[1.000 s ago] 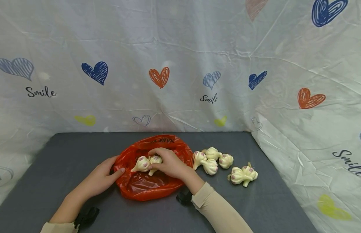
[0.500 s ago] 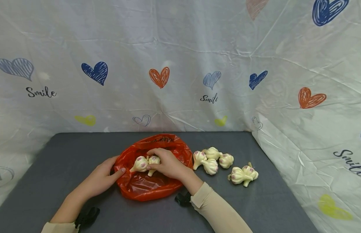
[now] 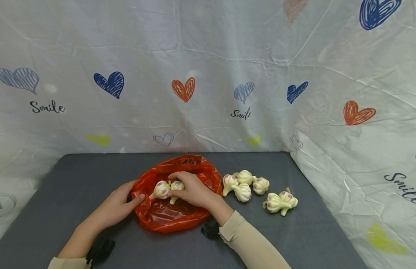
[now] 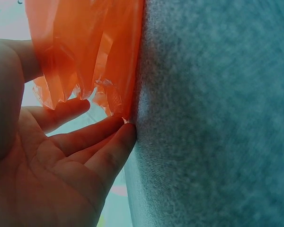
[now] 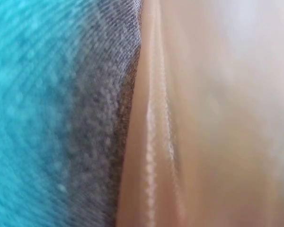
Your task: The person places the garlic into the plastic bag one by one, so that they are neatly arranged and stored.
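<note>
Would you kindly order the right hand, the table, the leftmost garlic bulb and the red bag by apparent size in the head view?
1. Table
2. Red bag
3. Right hand
4. Leftmost garlic bulb

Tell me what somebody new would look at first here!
Probably the shiny red bag on the dark table, with the left hand at its edge and the right hand gripping a garlic bulb inside. More bulbs lie to its right. Behind, colourful hearts dot the pale sheet.
</note>
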A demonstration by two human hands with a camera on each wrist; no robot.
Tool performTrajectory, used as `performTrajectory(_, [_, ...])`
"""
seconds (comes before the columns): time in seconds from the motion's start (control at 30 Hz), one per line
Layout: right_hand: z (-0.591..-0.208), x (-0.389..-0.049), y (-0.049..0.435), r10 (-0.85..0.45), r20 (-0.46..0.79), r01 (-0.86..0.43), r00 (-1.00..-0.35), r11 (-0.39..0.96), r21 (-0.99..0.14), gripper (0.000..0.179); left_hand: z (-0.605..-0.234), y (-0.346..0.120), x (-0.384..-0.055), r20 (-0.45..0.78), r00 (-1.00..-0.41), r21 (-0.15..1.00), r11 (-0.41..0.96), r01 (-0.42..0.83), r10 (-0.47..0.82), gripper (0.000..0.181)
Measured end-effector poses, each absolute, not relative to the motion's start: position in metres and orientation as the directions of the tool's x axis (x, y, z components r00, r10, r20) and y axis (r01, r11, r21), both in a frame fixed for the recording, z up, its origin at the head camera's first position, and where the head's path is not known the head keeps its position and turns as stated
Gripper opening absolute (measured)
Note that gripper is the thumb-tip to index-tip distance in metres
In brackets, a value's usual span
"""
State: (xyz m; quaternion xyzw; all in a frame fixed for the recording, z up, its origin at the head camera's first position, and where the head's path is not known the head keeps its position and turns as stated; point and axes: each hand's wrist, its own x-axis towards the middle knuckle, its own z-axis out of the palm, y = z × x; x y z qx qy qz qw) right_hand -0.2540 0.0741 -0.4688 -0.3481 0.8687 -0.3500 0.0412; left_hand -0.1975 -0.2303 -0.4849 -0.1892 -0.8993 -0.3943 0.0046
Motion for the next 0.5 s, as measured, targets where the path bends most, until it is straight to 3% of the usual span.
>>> performTrajectory(0.5, [-0.4674,-0.2535,0.0742,-0.652,0.203,-0.62,-0.731,0.509,-0.597,0.05,-0.4779,-0.2269,-0.195,0.105,-0.942,0.704,0.645,0.296,0.318,0.068])
